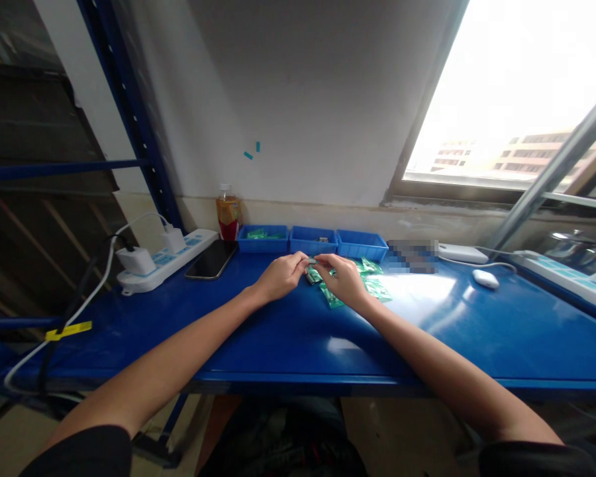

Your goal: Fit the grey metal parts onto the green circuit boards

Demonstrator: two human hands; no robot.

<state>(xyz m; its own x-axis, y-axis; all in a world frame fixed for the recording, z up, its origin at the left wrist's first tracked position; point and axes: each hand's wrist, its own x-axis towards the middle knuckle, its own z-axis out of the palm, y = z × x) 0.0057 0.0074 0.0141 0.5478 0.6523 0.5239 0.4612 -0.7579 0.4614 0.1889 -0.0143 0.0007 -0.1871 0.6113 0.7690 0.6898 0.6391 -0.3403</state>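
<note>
My left hand [279, 275] and my right hand [342, 277] meet over the middle of the blue table [258, 331]. Their fingertips pinch together on a small grey part [312, 262] held between them. Several green transparent packets [375, 286] lie on the table under and to the right of my right hand. Behind the hands stands a row of three shallow blue trays [312, 240]; the left tray holds green packets [261, 233].
A black phone [211, 259] and a white power strip [165, 262] with chargers lie at the left. A bottle [228, 213] stands by the wall. A white mouse [485, 278] and a second power strip [566, 277] are at the right, under a window.
</note>
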